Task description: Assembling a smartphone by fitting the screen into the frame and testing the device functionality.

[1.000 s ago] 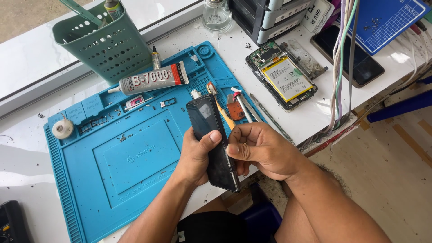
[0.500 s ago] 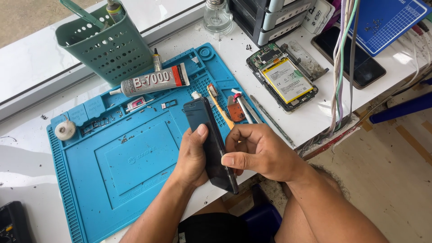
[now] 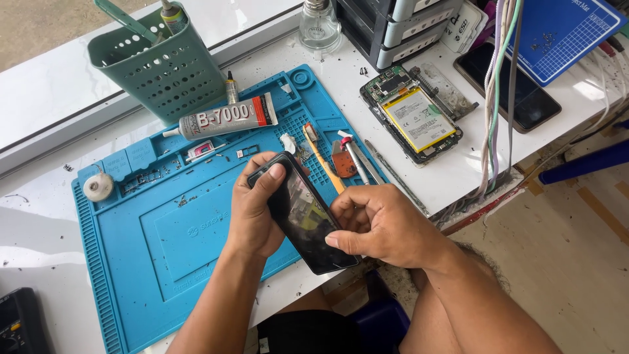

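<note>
Over the blue repair mat (image 3: 151, 262), 2 hands grip 1 black smartphone (image 3: 304, 219), tilted above the near edge. Left hand (image 3: 252, 213) clasps its top-left side; right hand (image 3: 380, 226) pinches the right edge. Too much squeeze could crack that glass, or it slips floorward.

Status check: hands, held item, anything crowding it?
Left hand and right hand both grip black phone. Held above blue mat. Nothing in the way.

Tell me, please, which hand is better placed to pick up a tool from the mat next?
Probably the right hand: it is nearest the tools, while the left hand wraps the phone.
</note>
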